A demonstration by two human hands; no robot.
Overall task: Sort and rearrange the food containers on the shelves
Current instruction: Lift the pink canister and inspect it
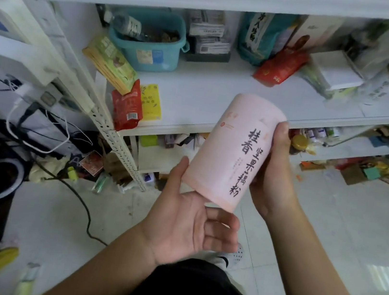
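Note:
A tall pink canister (pixel 232 150) with black characters down its side is tilted in front of the white shelf (pixel 208 99). My right hand (pixel 276 169) grips its right side. My left hand (pixel 192 220) cups its lower end, thumb along the left edge, fingers under the base. On the shelf behind stand a teal bin (pixel 150 47), a red packet (pixel 126 107), a yellow packet (pixel 151 101), a teal bag (pixel 260 38), another red bag (pixel 280 64) and a clear jar (pixel 387 80).
A perforated metal upright (pixel 106 119) stands left of the shelf. Cables, a wheel and clutter lie on the floor at the left. Lower shelves (pixel 328 142) hold jars and boxes. White tiled floor spreads to the right.

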